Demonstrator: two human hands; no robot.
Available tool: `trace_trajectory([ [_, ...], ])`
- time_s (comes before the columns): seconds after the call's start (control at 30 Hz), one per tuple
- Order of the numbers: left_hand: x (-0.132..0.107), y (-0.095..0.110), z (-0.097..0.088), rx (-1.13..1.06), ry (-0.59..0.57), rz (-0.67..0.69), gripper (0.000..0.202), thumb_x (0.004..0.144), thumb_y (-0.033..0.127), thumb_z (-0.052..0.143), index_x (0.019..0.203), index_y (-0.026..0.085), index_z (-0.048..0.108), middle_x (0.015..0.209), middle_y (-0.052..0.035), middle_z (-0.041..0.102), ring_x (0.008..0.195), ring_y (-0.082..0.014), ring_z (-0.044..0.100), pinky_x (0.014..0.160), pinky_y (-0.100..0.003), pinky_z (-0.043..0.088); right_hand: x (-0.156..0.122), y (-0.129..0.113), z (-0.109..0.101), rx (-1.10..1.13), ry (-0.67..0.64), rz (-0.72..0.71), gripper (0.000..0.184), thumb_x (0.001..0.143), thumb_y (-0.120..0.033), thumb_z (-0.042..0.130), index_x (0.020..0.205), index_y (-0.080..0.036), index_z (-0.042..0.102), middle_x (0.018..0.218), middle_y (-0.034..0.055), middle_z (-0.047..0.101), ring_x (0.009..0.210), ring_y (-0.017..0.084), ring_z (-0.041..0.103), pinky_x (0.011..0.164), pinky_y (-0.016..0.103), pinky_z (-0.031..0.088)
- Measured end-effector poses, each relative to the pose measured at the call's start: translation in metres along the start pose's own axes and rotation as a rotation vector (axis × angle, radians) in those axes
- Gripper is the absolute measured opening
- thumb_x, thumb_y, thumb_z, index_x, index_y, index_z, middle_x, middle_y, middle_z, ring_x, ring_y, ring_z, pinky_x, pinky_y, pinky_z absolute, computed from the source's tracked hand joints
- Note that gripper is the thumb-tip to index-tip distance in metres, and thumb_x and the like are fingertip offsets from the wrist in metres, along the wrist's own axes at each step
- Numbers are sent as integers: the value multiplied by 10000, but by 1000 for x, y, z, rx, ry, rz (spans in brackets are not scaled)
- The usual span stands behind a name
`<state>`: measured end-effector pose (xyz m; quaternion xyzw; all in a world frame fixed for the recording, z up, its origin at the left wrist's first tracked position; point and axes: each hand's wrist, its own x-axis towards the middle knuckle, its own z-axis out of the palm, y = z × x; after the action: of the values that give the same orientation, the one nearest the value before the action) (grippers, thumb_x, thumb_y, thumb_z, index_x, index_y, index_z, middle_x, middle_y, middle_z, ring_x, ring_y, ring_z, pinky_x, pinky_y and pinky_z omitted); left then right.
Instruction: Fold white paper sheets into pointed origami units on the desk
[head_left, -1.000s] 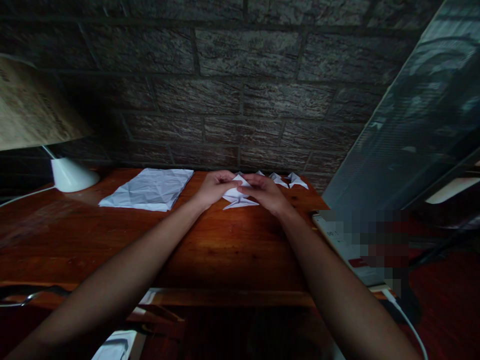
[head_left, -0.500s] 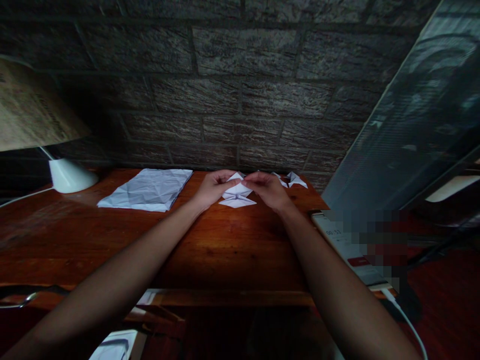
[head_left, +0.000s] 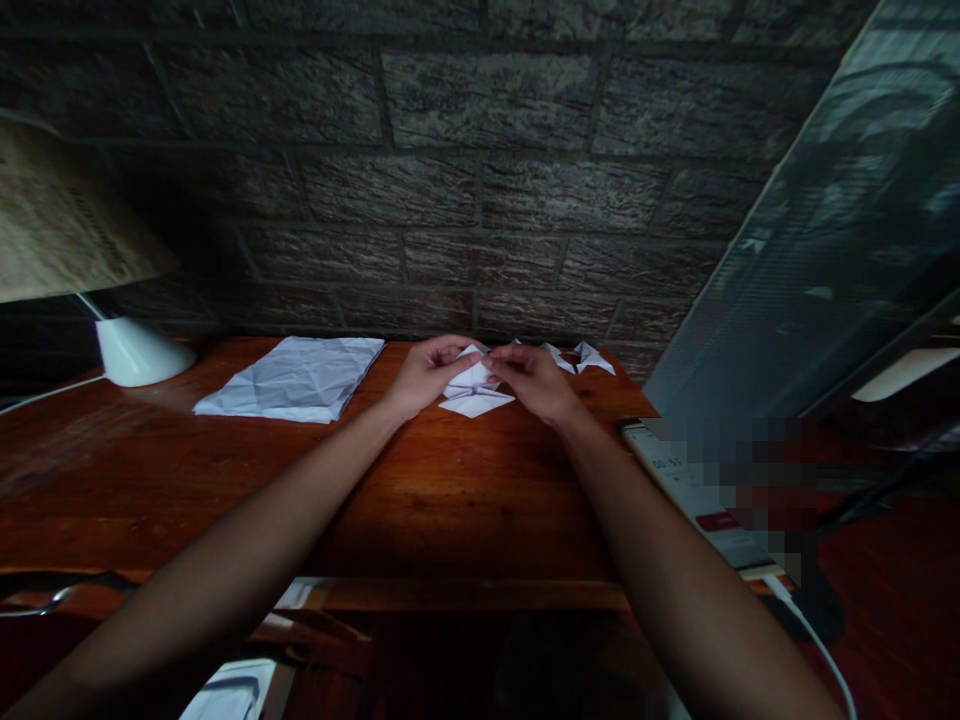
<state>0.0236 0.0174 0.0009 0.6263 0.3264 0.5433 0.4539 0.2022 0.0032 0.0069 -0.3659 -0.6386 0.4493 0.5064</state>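
Between my hands, near the back of the wooden desk, is a white folded origami paper [head_left: 475, 398] with a wide diamond-shaped lower flap and a raised upper part. My left hand [head_left: 429, 378] pinches the upper part from the left, thumb in front and fingers behind. From the right, my right hand [head_left: 534, 380] pinches the top edge between thumb and fingers. The fingertips of both hands come close together there and hide some of the folds. Just past my right hand lie small white folded paper pieces [head_left: 594, 359], partly covered by that hand.
A stack of creased white paper [head_left: 294, 380] lies left on the desk [head_left: 450, 500]. A lamp with a white base [head_left: 139, 352] stands at the far left. At the right edge is a phone [head_left: 697, 490] with a white cable [head_left: 814, 640]. A stone-block wall [head_left: 480, 200] rises behind.
The paper's upper part looks tilted and partly more covered by my right fingers, and the lower flap lies flatter and fuller. Both hands stay in nearly the same place.
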Motion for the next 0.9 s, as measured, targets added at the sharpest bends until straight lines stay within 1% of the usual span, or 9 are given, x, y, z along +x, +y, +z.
trace_trajectory([
  [0.13,1,1,0,-24,34,-51,289,648,392,823,827,177,750,783,-32,733,642,-135,598,591,-259,440,1,2,0,-3,-11,5,298,696,-443,781,810,-175,717,787,15,705,688,131,622,731,292,515],
  [0.27,1,2,1,-63,76,-108,287,611,371,847,786,165,751,764,-31,733,629,-131,596,593,-262,444,2,3,-1,-13,-10,-13,262,666,-384,801,804,-176,721,798,14,712,726,136,619,762,298,507],
  [0.43,1,4,1,-121,108,-153,291,544,338,880,739,164,753,733,-30,734,614,-119,594,579,-247,436,2,4,-1,-52,-46,-21,262,650,-375,808,782,-171,709,772,14,702,708,138,603,730,297,493],
  [0.57,1,5,2,-112,107,-148,279,554,336,873,740,164,755,734,-33,734,610,-120,589,579,-253,435,3,6,-1,-54,-41,-29,263,655,-376,806,789,-173,706,759,12,689,691,133,591,704,291,489],
  [0.73,1,4,2,-108,108,-126,277,561,340,870,736,164,747,719,-26,724,594,-112,576,559,-242,415,3,8,-1,-47,-8,-56,284,643,-387,817,791,-179,693,792,17,697,712,138,601,695,288,493],
  [0.9,0,5,2,-69,100,-108,305,579,374,861,757,156,743,730,-33,723,592,-120,577,551,-246,410,3,6,-1,-83,-27,-59,285,666,-408,801,808,-173,722,783,19,706,714,142,601,676,281,482],
])
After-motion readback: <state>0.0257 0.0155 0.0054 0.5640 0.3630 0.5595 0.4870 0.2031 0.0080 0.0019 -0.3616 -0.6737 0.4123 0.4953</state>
